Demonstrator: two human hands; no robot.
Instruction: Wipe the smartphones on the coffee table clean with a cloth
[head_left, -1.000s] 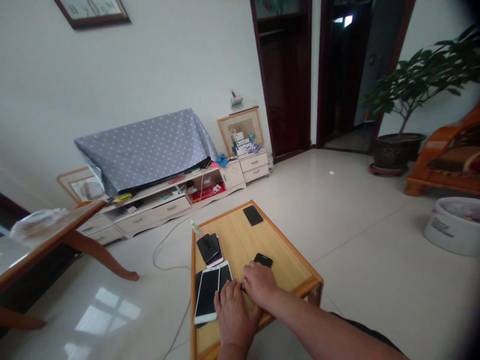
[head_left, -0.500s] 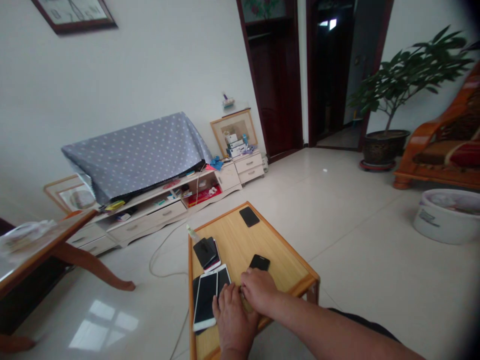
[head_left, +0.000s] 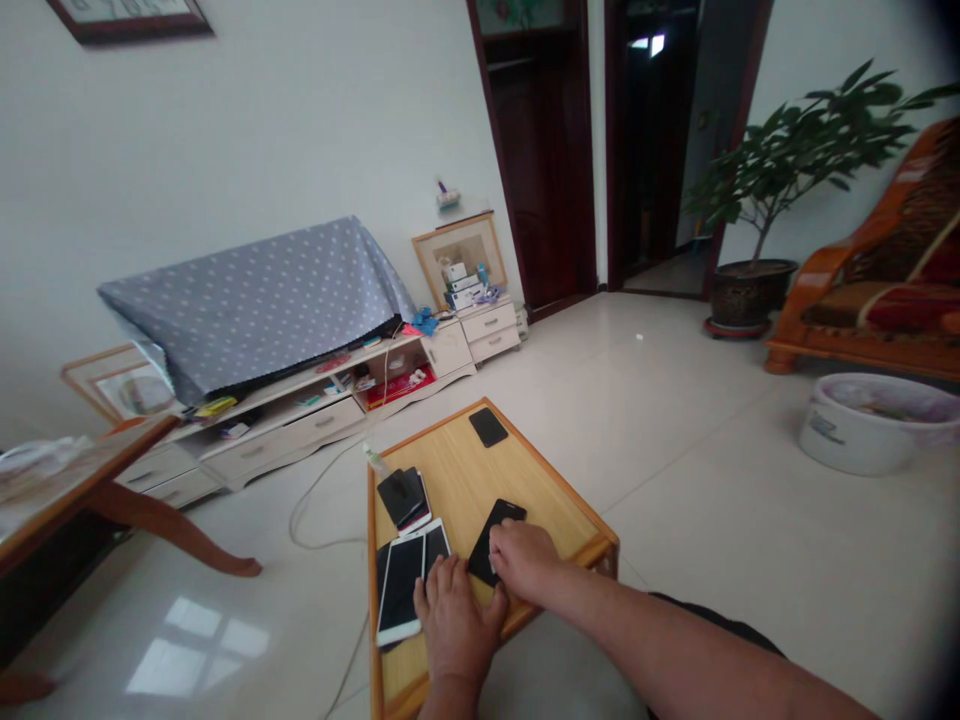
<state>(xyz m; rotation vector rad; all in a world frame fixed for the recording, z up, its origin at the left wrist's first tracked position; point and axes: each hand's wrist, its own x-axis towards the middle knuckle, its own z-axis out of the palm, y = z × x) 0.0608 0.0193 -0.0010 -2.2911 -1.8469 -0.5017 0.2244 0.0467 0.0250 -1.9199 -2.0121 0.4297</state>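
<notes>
A small wooden table (head_left: 540,490) stands on the tiled floor in front of me. My left hand (head_left: 452,625) lies flat near the front edge, fingers stretched beside a white-framed phone (head_left: 400,588) and a second phone (head_left: 435,543). My right hand (head_left: 523,560) rests on the near end of a black phone (head_left: 493,532), fingers curled over its edge. A stack of dark phones (head_left: 403,498) lies at the table's left side. Another black phone (head_left: 488,427) sits at the far corner.
A cable (head_left: 315,500) runs over the floor to the table's left. A low white cabinet (head_left: 300,420) with a dotted grey cover stands by the wall. A white basin (head_left: 870,420), a potted plant (head_left: 757,200) and a wooden chair (head_left: 877,290) are to the right.
More of the black phone under my right hand now shows, lying longer and slanted on the table. My head has turned slightly, shifting the view.
</notes>
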